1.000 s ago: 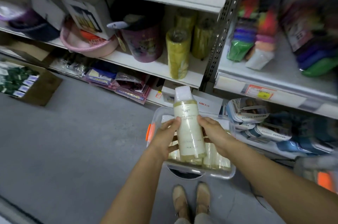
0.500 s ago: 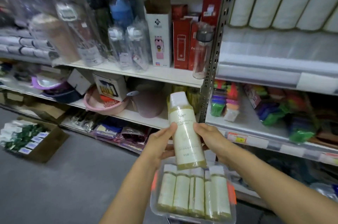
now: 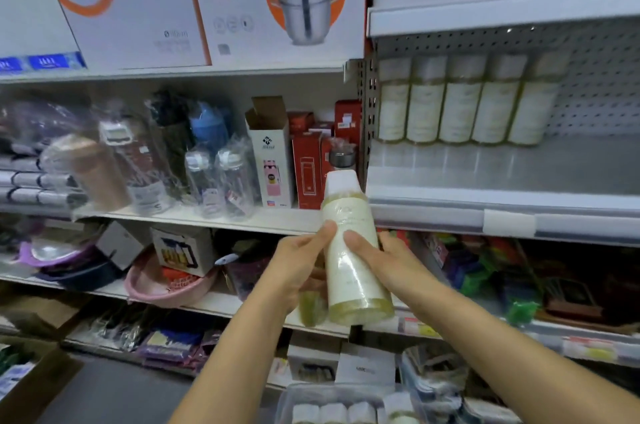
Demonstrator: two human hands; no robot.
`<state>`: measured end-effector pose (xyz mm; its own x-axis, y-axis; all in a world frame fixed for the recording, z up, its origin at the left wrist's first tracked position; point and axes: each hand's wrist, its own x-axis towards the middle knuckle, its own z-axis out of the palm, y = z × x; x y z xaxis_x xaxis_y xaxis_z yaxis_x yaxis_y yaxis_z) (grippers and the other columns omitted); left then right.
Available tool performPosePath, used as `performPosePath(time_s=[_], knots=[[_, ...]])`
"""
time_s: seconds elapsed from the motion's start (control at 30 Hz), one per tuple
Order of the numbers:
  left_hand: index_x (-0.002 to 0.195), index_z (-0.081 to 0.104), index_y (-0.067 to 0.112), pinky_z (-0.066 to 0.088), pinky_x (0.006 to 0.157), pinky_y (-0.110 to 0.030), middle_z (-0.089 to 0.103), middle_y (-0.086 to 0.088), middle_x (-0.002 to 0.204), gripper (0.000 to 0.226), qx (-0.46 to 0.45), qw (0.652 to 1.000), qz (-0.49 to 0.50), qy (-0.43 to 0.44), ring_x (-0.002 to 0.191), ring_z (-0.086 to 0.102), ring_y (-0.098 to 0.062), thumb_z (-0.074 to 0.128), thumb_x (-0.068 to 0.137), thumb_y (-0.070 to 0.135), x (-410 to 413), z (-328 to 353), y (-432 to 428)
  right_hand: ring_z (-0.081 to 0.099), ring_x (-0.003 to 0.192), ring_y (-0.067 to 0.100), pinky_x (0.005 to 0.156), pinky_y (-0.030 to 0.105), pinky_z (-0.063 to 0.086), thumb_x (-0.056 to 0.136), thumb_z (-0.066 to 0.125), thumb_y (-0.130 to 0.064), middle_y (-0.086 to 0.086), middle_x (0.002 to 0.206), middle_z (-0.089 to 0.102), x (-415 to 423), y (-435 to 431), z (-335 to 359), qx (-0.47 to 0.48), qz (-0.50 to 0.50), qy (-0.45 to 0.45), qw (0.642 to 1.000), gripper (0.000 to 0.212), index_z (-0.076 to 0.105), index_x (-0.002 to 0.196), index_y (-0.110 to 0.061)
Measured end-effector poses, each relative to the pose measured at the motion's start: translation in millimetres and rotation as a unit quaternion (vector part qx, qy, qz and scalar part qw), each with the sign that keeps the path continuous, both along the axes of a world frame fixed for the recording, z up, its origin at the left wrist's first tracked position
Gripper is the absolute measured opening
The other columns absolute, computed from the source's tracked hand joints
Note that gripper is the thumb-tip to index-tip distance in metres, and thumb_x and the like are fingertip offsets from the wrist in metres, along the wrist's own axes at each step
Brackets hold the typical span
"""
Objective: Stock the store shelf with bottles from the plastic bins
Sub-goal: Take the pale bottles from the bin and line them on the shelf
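- Shelf [image 3: 502, 202] in a store aisle held a row of bottles [image 3: 460, 99].
- Bottle [image 3: 349, 250] stood upright between left hand [image 3: 294, 264] and right hand [image 3: 388, 261], both clasped around it.

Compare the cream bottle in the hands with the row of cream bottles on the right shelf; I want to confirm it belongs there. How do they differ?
The held cream bottle with white cap is gripped by the left hand and right hand, below shelf level; the five shelved cream bottles stand at the back of the grey shelf. The held one tilts slightly left; the row stands upright, side by side. Both share white caps, cream labels and yellowish liquid.
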<state>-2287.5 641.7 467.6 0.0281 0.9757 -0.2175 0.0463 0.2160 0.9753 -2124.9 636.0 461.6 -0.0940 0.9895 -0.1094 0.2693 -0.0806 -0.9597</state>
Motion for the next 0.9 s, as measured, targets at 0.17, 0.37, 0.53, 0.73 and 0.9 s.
performPosePath(time_s=[0.17, 0.37, 0.53, 0.73, 0.9], knots=[[0.106, 0.072, 0.01, 0.056, 0.056, -0.027, 0.078, -0.003, 0.086, 0.046, 0.063, 0.997, -0.041, 0.022, 0.071, 0.076, -0.019, 0.062, 0.091, 0.052, 35.3, 44.9, 26.8, 0.073, 0.088, 0.015, 0.08, 0.039, 0.06, 0.082, 0.063, -0.064, -0.002, 0.103, 0.072, 34.2, 13.7, 43.1, 0.053, -0.045, 0.009, 0.998, 0.055, 0.056, 0.115, -0.021], [0.108, 0.071, 0.009, 0.058, 0.058, -0.028, 0.078, -0.003, 0.084, 0.045, 0.108, 0.992, -0.066, 0.028, 0.072, 0.076, -0.02, 0.06, 0.094, 0.05, 79.9, 83.7, 69.3, 0.073, 0.089, 0.017, 0.079, 0.04, 0.061, 0.084, 0.066, -0.057, 0.001, 0.106, 0.072, 77.9, 55.0, 78.5, 0.094, -0.071, 0.023, 0.993, 0.057, 0.054, 0.121, -0.016], [0.112, 0.07, 0.007, 0.062, 0.069, -0.037, 0.078, -0.008, 0.095, 0.042, 0.127, 0.989, -0.065, 0.022, 0.08, 0.076, -0.026, 0.06, 0.096, 0.045, 105.8, 95.4, 112.6, 0.071, 0.091, 0.016, 0.071, 0.03, 0.058, 0.086, 0.069, -0.05, 0.0, 0.108, 0.07, 105.1, 97.1, 91.0, 0.102, -0.047, 0.042, 0.993, 0.055, 0.051, 0.125, -0.016], [0.131, 0.061, 0.014, 0.061, 0.083, -0.035, 0.073, -0.003, 0.115, 0.039, 0.161, 0.985, -0.063, -0.006, 0.098, 0.073, -0.018, 0.06, 0.098, 0.034, 118.4, 84.3, 162.6, 0.067, 0.104, 0.013, 0.089, 0.038, 0.058, 0.083, 0.075, -0.042, -0.004, 0.122, 0.065, 119.9, 149.6, 80.6, 0.137, -0.033, 0.022, 0.99, 0.063, 0.042, 0.133, -0.023], [0.134, 0.06, 0.02, 0.054, 0.099, -0.041, 0.072, 0.002, 0.121, 0.038, 0.172, 0.982, -0.064, -0.051, 0.113, 0.068, -0.018, 0.062, 0.096, 0.025, 120.8, 69.2, 194.1, 0.056, 0.118, 0.015, 0.099, 0.04, 0.049, 0.082, 0.077, -0.041, -0.012, 0.132, 0.054, 122.7, 181.5, 68.5, 0.16, -0.024, 0.011, 0.987, 0.079, 0.029, 0.144, -0.032]])
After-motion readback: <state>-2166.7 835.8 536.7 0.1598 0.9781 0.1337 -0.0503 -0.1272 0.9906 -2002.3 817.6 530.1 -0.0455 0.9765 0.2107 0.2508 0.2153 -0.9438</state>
